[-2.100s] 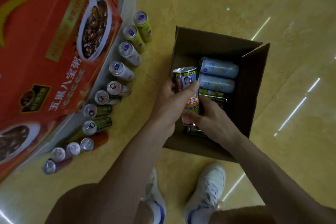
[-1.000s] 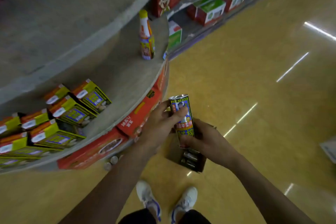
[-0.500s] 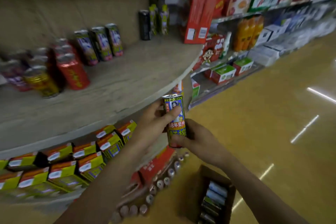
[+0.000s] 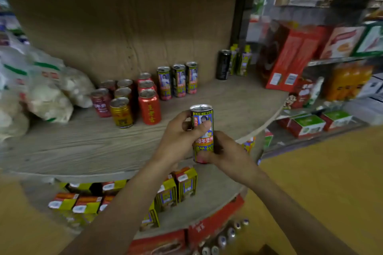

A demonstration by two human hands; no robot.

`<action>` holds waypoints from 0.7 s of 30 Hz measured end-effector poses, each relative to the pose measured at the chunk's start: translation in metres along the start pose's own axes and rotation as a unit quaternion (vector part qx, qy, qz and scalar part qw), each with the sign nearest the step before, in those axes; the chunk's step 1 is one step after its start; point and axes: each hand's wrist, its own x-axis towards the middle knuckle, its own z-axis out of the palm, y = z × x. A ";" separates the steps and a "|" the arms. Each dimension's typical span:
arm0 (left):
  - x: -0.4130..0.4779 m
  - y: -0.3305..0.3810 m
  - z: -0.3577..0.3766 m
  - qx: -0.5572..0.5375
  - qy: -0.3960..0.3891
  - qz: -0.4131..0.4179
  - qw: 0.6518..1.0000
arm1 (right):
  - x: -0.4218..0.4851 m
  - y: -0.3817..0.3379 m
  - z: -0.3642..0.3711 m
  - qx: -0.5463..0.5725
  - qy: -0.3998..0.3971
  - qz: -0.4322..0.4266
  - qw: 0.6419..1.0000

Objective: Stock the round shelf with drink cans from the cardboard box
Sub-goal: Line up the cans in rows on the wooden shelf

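Both hands hold one upright drink can (image 4: pixel 204 128), yellow and blue with a picture on its label, just above the front edge of the round wooden shelf (image 4: pixel 83 147). My left hand (image 4: pixel 178 138) grips its upper half, thumb across the label. My right hand (image 4: pixel 226 154) holds its bottom end. Three matching cans (image 4: pixel 179 80) stand in a row at the back of the shelf. A corner of the cardboard box (image 4: pixel 269 249) shows at the bottom edge.
Red and gold cans (image 4: pixel 128 99) cluster left of the matching row. White bags (image 4: pixel 41 89) fill the shelf's left. A black can (image 4: pixel 223 64) and red cartons (image 4: pixel 290 58) stand to the right. Yellow drink cartons (image 4: pixel 176 188) sit on the lower tier, cans (image 4: pixel 228 232) on the floor.
The view has lifted from the box on the floor to the middle tier of the shelf. Both hands have carried the can up to shelf height, keeping the same hold.
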 end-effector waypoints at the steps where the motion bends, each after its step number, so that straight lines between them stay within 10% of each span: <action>1: 0.007 0.000 -0.002 0.004 0.006 0.004 1.000 | 0.012 0.001 0.001 -0.003 -0.003 0.001 1.000; 21: 0.139 -0.050 -0.022 0.104 0.140 0.081 0.981 | 0.196 0.026 0.017 -0.064 -0.040 -0.088 0.993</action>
